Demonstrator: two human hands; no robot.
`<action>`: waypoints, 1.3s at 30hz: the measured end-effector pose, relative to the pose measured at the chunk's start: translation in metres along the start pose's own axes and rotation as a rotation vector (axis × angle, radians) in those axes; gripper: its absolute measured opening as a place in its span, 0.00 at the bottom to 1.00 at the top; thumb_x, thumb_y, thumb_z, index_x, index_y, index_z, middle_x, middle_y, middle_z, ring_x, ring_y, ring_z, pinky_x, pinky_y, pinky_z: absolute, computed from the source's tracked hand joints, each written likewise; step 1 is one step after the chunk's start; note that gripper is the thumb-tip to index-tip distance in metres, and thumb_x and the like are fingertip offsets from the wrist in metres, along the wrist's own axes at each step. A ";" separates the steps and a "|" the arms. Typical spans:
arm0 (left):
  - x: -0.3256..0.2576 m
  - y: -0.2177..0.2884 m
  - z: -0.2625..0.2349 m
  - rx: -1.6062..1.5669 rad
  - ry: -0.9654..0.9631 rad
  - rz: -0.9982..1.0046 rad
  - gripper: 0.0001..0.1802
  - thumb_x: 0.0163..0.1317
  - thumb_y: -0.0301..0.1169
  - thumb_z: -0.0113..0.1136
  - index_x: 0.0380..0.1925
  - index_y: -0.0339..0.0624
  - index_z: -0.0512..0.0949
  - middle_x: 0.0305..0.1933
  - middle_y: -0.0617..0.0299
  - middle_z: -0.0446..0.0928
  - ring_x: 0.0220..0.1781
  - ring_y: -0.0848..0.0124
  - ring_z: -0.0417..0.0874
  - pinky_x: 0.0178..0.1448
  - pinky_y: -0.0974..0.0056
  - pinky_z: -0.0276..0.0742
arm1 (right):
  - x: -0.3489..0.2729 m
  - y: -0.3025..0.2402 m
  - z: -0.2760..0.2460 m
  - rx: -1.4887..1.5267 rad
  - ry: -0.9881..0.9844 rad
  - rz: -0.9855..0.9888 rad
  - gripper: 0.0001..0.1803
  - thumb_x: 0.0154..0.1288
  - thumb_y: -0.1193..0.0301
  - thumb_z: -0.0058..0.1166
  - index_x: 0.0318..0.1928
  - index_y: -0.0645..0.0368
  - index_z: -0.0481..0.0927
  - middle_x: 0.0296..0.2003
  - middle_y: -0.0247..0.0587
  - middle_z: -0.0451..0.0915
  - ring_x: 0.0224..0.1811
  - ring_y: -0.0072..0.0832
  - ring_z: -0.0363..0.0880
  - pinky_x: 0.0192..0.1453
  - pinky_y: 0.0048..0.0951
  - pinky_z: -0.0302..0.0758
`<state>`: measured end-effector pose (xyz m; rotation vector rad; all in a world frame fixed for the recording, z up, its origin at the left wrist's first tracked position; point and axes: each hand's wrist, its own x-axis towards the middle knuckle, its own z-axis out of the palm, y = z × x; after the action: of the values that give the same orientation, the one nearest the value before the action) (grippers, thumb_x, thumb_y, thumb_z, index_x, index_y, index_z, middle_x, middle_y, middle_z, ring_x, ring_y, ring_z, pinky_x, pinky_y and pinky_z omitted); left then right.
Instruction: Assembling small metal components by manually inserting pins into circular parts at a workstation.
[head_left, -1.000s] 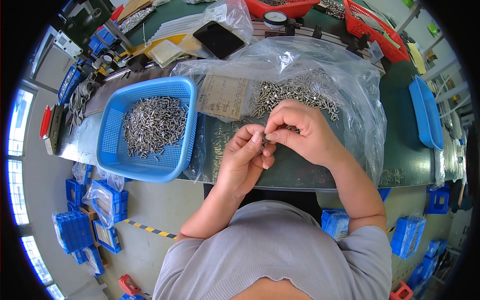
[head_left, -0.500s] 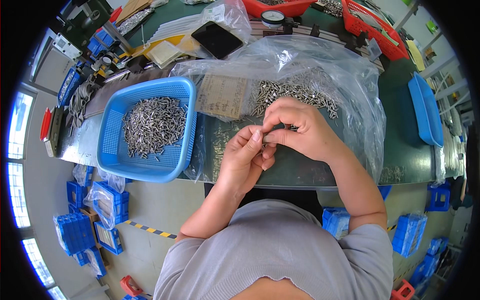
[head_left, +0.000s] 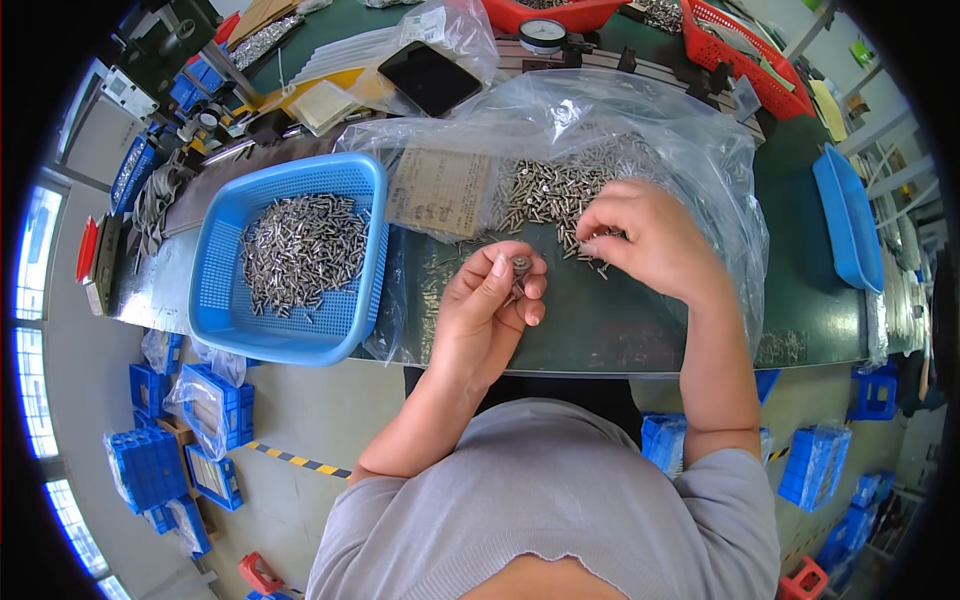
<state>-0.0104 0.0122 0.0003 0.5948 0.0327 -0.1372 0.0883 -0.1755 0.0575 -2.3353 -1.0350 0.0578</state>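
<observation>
My left hand (head_left: 487,305) is curled closed around a few small metal screw-like parts (head_left: 520,268), their ends showing between thumb and fingers. To its right, my right hand (head_left: 655,240) reaches to the near edge of a loose pile of similar parts (head_left: 545,192). Its thumb and fingertips come together there; whatever they pinch is too small to make out. The pile lies on and partly under a clear plastic bag (head_left: 715,215). At the left, a blue mesh basket (head_left: 375,270) holds a heap of the same shiny parts (head_left: 305,250).
A brown written card (head_left: 440,190) lies under the plastic beside the pile. Behind are a black phone (head_left: 431,78), a round dial gauge (head_left: 542,36) and a red basket (head_left: 745,65). A blue tray (head_left: 850,220) stands at the right edge of the green table (head_left: 620,335).
My right hand has left my left hand and moved right to the pile's edge. My left hand stays nearly in place, the parts in it now uncovered.
</observation>
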 end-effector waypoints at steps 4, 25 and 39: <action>0.000 0.000 0.000 -0.010 -0.015 0.001 0.14 0.68 0.35 0.49 0.47 0.38 0.72 0.42 0.57 0.71 0.36 0.74 0.69 0.33 0.73 0.67 | 0.000 0.000 0.011 -0.114 -0.041 -0.017 0.06 0.45 0.73 0.61 0.27 0.57 0.78 0.28 0.39 0.75 0.37 0.38 0.74 0.41 0.38 0.70; -0.001 -0.001 0.001 -0.019 0.008 -0.020 0.09 0.68 0.34 0.51 0.40 0.40 0.72 0.35 0.59 0.75 0.30 0.76 0.70 0.29 0.71 0.66 | 0.005 -0.026 0.015 0.517 -0.032 -0.010 0.05 0.57 0.73 0.56 0.29 0.61 0.75 0.27 0.35 0.72 0.31 0.25 0.72 0.36 0.26 0.69; 0.000 0.000 -0.005 -0.053 -0.039 -0.072 0.09 0.66 0.34 0.54 0.39 0.42 0.74 0.31 0.65 0.73 0.28 0.76 0.70 0.28 0.71 0.65 | 0.011 -0.026 0.031 0.481 0.087 -0.185 0.09 0.49 0.76 0.63 0.30 0.60 0.75 0.31 0.35 0.74 0.35 0.29 0.73 0.41 0.27 0.71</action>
<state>-0.0104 0.0154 -0.0041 0.5384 0.0196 -0.2169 0.0702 -0.1385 0.0472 -1.7894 -1.0544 0.1190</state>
